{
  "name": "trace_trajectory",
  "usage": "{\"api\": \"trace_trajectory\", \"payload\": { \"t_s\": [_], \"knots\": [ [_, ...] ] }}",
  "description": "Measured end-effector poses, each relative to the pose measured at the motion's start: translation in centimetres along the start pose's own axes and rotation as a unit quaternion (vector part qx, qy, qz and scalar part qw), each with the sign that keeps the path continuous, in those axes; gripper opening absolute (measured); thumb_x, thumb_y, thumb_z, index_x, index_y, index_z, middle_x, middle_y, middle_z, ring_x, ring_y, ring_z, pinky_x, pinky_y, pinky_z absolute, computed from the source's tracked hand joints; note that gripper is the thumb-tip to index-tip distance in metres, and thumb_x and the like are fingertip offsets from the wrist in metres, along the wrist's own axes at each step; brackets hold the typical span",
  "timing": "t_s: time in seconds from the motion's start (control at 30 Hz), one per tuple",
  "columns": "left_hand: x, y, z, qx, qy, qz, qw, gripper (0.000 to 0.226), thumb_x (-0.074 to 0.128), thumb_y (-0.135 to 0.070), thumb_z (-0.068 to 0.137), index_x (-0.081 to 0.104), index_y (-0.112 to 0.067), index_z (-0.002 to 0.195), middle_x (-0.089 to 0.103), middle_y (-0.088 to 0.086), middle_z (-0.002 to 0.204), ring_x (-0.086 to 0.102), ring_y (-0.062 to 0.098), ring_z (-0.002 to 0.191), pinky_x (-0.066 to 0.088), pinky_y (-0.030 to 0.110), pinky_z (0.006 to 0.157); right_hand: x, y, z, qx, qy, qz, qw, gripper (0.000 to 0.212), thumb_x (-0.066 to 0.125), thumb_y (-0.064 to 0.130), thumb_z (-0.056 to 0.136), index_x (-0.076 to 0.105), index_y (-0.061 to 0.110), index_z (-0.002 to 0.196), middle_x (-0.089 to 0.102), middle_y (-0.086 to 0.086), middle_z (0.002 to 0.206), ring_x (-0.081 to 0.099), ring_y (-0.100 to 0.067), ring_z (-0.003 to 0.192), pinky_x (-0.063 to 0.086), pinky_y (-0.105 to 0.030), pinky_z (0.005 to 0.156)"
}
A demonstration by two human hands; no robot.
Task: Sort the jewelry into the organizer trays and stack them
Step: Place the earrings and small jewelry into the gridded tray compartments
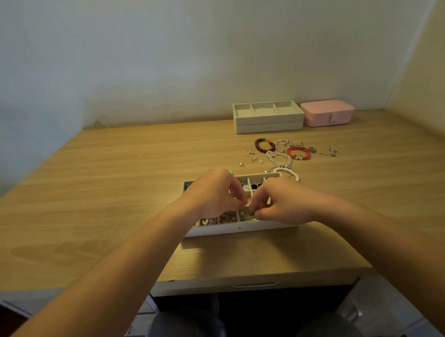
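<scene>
1. You are holding your left hand (pixel 212 194) and right hand (pixel 282 203) over the tray (pixel 240 228), fingers curled, fingertips meeting.
2. Both are pinching a tiny piece (pixel 247 205) above a front-middle compartment; it is too small to tell what kind.
3. Bracelets (pixel 298 152) are lying loose on the table (pixel 114 187) just beyond the tray.
4. Two stacked trays (pixel 269 119) are sitting at the back, just beside a pink box (pixel 328 112).

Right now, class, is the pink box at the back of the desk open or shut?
Shut. The pink box lies with its lid flat on its base; no gap shows.
</scene>
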State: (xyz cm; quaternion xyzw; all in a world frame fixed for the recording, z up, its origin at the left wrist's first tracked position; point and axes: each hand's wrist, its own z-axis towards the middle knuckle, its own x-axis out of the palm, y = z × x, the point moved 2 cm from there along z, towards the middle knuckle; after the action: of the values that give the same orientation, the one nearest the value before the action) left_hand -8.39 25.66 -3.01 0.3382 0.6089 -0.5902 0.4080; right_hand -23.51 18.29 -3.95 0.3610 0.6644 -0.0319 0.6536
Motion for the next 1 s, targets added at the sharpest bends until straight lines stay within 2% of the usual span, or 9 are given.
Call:
{"api": "trace_trajectory", "payload": {
  "t_s": [0.07, 0.17, 0.33, 0.43, 0.53, 0.63, 0.8, 1.0],
  "knots": [
    [-0.1, -0.2, 0.0, 0.002, 0.002, 0.003, 1.0, 0.007, 0.081, -0.026, 0.082, 0.079, -0.031, 0.085, 0.061, -0.018, 0.084, 0.055, -0.001, 0.076, 0.034, 0.014, 0.057, -0.1, -0.3, -0.1, -0.003, -0.019, 0.027, 0.999, 0.008, 0.075, 0.025, 0.091, 0.078, 0.03, 0.097, 0.071, 0.014, 0.091, 0.066, -0.005, 0.086, 0.053, -0.02, 0.072],
    [-0.3, -0.5, 0.0, 0.007, 0.006, 0.016, 1.0, 0.006, 0.08, -0.025, 0.083, 0.079, -0.03, 0.087, 0.061, -0.018, 0.079, 0.054, -0.002, 0.072, 0.032, 0.01, 0.052, 0.0, -0.6, 0.0, -0.003, -0.029, 0.046, 0.998, 0.004, 0.076, 0.028, 0.09, 0.078, 0.031, 0.093, 0.071, 0.016, 0.086, 0.065, -0.003, 0.082, 0.049, -0.017, 0.069],
    [-0.3, -0.6, -0.1, 0.005, 0.021, 0.02, 1.0, 0.005, 0.08, -0.025, 0.082, 0.08, -0.029, 0.086, 0.067, -0.014, 0.081, 0.057, 0.0, 0.071, 0.036, 0.005, 0.05, 0.8, -0.5, 0.2, 0.0, -0.056, 0.015, 0.998, 0.009, 0.075, 0.035, 0.09, 0.081, 0.03, 0.095, 0.069, 0.019, 0.084, 0.063, -0.003, 0.081, 0.057, -0.03, 0.076],
    [0.0, -0.6, 0.0, -0.005, 0.025, 0.028, 0.999, 0.005, 0.081, -0.026, 0.081, 0.081, -0.029, 0.085, 0.071, -0.013, 0.08, 0.06, 0.001, 0.069, 0.035, 0.01, 0.05, 0.9, -0.6, 0.2, 0.013, -0.078, 0.034, 0.996, 0.008, 0.079, 0.036, 0.086, 0.081, 0.028, 0.087, 0.07, 0.016, 0.079, 0.065, -0.005, 0.079, 0.06, -0.036, 0.077],
    [0.0, -0.5, 0.0, -0.028, 0.022, 0.017, 0.999, 0.006, 0.082, -0.026, 0.078, 0.08, -0.03, 0.082, 0.066, -0.016, 0.069, 0.058, 0.0, 0.064, 0.036, 0.017, 0.051, 0.8, -0.8, 0.4, 0.031, -0.078, 0.071, 0.994, 0.009, 0.083, 0.034, 0.082, 0.08, 0.026, 0.079, 0.073, 0.012, 0.075, 0.068, -0.007, 0.077, 0.061, -0.039, 0.075],
    [0.0, -0.6, 0.0, -0.042, 0.02, 0.013, 0.999, 0.006, 0.083, -0.028, 0.077, 0.08, -0.031, 0.08, 0.064, -0.018, 0.064, 0.056, -0.001, 0.061, 0.035, 0.017, 0.049, 0.8, -0.8, 0.4, 0.03, -0.073, 0.064, 0.995, 0.01, 0.082, 0.035, 0.083, 0.081, 0.025, 0.082, 0.073, 0.012, 0.076, 0.068, -0.007, 0.077, 0.061, -0.038, 0.076],
    [0.2, -0.4, 0.0, -0.06, 0.008, -0.003, 0.998, 0.007, 0.084, -0.029, 0.077, 0.079, -0.031, 0.081, 0.066, -0.019, 0.071, 0.063, 0.001, 0.072, 0.039, 0.019, 0.054, 1.0, -0.7, 0.3, 0.018, -0.087, 0.016, 0.996, 0.012, 0.079, 0.041, 0.085, 0.08, 0.029, 0.085, 0.07, 0.017, 0.079, 0.065, -0.004, 0.079, 0.061, -0.038, 0.076],
    [0.1, -0.2, 0.0, -0.05, 0.002, -0.032, 0.998, 0.006, 0.085, -0.03, 0.076, 0.08, -0.029, 0.08, 0.068, -0.015, 0.071, 0.06, 0.0, 0.065, 0.037, 0.013, 0.049, 0.4, -0.1, 0.1, -0.002, -0.071, -0.032, 0.997, 0.009, 0.074, 0.038, 0.09, 0.079, 0.03, 0.093, 0.071, 0.017, 0.088, 0.064, -0.004, 0.085, 0.06, -0.037, 0.078]
  ]
}}
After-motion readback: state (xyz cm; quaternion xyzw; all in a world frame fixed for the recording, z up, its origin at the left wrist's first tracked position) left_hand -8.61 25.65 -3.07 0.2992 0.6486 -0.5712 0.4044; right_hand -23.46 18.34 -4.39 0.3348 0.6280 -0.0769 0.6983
